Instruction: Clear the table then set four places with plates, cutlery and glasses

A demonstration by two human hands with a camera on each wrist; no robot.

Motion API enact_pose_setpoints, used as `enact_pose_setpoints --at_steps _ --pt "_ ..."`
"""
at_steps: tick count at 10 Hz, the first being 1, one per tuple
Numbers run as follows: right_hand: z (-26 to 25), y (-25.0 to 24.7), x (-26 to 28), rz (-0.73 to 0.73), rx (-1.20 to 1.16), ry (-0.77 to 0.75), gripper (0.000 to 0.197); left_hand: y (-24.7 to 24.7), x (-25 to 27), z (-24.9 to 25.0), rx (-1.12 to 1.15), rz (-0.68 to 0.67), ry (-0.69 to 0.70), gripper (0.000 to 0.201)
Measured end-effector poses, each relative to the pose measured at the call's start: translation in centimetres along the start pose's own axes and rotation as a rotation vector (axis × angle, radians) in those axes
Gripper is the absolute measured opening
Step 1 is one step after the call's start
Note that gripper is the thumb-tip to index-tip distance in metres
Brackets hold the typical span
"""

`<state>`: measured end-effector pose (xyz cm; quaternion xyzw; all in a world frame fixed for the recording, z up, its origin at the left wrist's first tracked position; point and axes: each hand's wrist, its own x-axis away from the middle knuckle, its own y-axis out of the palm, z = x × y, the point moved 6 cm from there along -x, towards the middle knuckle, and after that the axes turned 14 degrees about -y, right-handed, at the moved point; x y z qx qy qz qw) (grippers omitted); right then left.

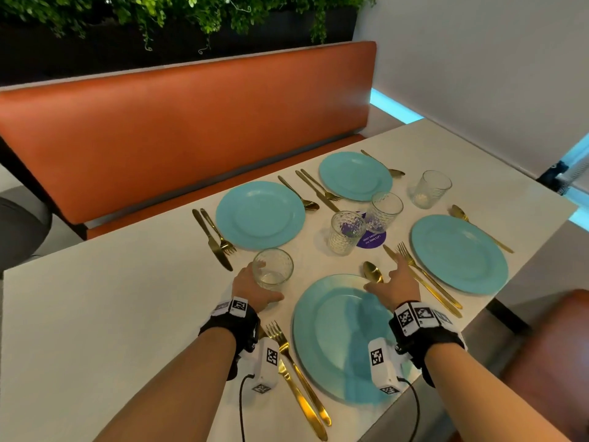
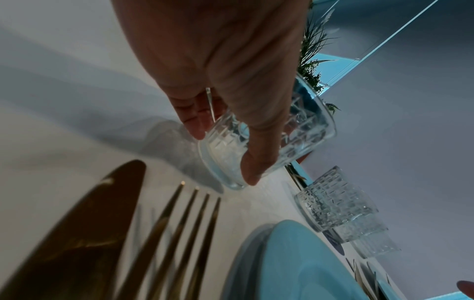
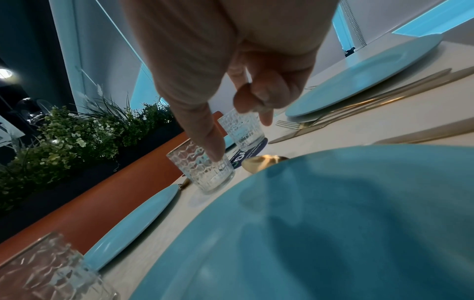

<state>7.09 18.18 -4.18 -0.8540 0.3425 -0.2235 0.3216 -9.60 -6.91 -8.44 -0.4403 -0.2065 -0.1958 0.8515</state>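
Note:
My left hand (image 1: 263,282) (image 2: 225,156) grips a patterned clear glass (image 1: 273,266) (image 2: 307,130) low over the white table (image 1: 127,314), between the near plate (image 1: 334,346) and the far-left plate (image 1: 259,215). Whether its base touches the table I cannot tell. My right hand (image 1: 387,277) (image 3: 242,138) hovers over the near plate's far rim by a gold spoon (image 1: 373,272), holding nothing, thumb stretched out and fingers loosely bent. Three more glasses (image 1: 345,232) (image 1: 384,212) (image 1: 430,188) stand mid-table.
Teal plates lie at the right (image 1: 459,253) and far right (image 1: 355,175), each with gold cutlery beside it. A gold fork and knife (image 1: 296,368) lie left of the near plate. A purple round sticker (image 1: 371,242) marks the middle. An orange bench (image 1: 191,122) runs behind.

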Motion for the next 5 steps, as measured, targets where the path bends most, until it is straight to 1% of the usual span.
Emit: enact_pose_setpoints --at_steps 1,3,4,5 --pt "0.1 -0.7 0.4 0.010 0.015 0.011 0.097 0.0 -0.2 0.2 -0.007 0.016 -0.009 0.091" --pt "0.0 -2.3 1.6 0.022 0.029 0.011 0.094 -0.1 -0.2 0.4 0.022 0.025 -0.057 0.103" --pt "0.4 -3.2 2.2 0.024 0.022 0.010 0.096 -0.2 0.1 0.2 0.008 0.001 -0.081 0.114" --pt "0.8 -4.4 3.6 0.031 0.021 0.035 0.095 -0.1 0.4 -0.4 -0.006 -0.042 -0.134 0.129"
